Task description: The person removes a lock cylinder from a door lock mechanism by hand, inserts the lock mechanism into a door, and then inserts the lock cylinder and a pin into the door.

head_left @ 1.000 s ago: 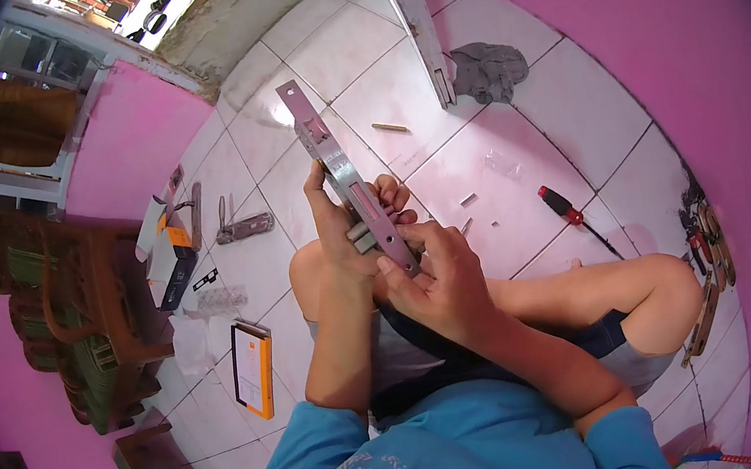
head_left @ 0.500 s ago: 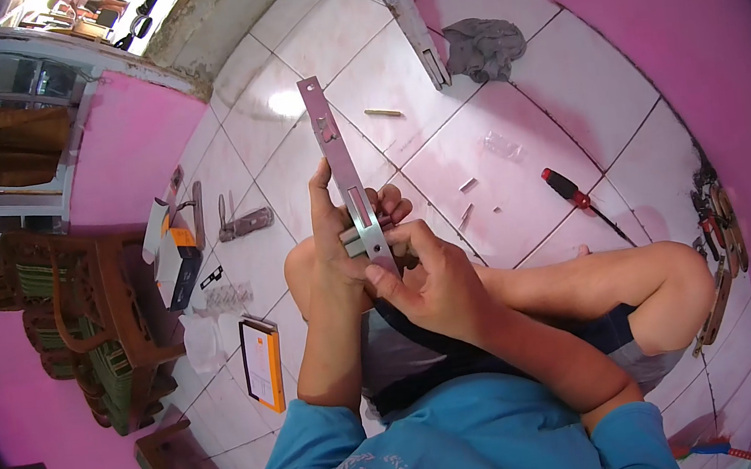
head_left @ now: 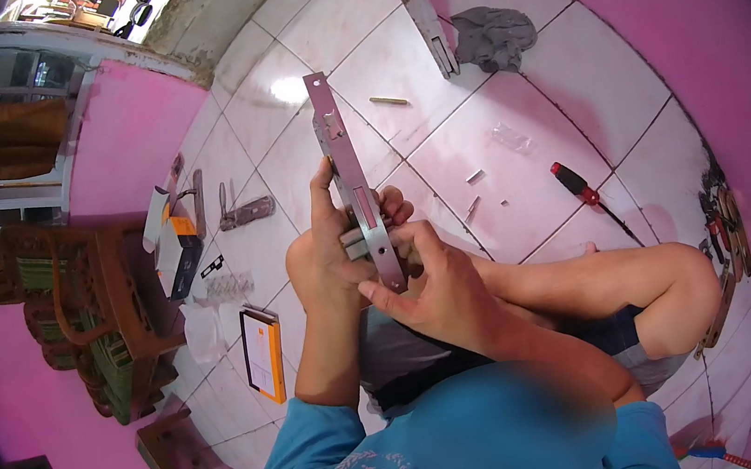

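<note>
Gripping lock (head_left: 349,167) above floor (head_left: 441,153) in left hand (head_left: 332,240); crooking right hand (head_left: 445,284) at lower end, can't tell if pinching. Well apart from door edge (head_left: 432,29) and screwdriver (head_left: 572,179), leaving room between.

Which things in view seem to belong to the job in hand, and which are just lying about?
Likely part of the job:
metal lock, in the left hand, right hand at its lower end
lever handle
red-and-black screwdriver

Apparently just lying about:
grey cloth
clear wrapper
wooden chair
</note>
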{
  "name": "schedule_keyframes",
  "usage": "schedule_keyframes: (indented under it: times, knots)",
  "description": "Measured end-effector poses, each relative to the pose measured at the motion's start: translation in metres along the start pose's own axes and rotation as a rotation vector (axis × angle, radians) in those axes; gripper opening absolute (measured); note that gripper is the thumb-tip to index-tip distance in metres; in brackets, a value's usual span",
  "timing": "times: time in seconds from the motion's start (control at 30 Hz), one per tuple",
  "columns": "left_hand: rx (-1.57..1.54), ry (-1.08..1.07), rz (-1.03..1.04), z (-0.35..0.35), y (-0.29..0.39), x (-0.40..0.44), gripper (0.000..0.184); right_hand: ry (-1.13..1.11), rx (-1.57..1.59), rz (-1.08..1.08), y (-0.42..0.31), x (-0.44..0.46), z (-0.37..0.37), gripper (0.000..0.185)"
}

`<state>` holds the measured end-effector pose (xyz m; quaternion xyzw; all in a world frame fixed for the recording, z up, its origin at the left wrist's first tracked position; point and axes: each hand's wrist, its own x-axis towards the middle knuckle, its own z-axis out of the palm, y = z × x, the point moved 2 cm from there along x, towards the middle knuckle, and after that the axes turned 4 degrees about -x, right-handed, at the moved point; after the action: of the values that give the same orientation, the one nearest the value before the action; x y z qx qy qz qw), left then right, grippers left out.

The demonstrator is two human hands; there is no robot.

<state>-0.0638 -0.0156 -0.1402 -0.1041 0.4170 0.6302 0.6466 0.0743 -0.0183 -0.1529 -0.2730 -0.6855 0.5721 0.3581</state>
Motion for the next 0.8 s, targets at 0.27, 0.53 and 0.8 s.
schedule_keyframes:
  times: [0.27, 0.53, 0.8]
  knots:
    - [-0.007, 0.057, 0.037, 0.008, -0.007, -0.007, 0.074, 0.042, 0.039, 0.001, -0.003, -0.004, 0.000, 0.044]
    - [-0.043, -0.118, -0.006, -0.006, -0.001, 0.000, 0.081, 0.037, -0.005, 0.002, -0.012, -0.010, 0.001, 0.048]
    - [-0.064, -0.219, -0.033, -0.008, -0.004, 0.004, 0.082, 0.005, -0.012, 0.022, -0.011, -0.013, 0.005, 0.051]
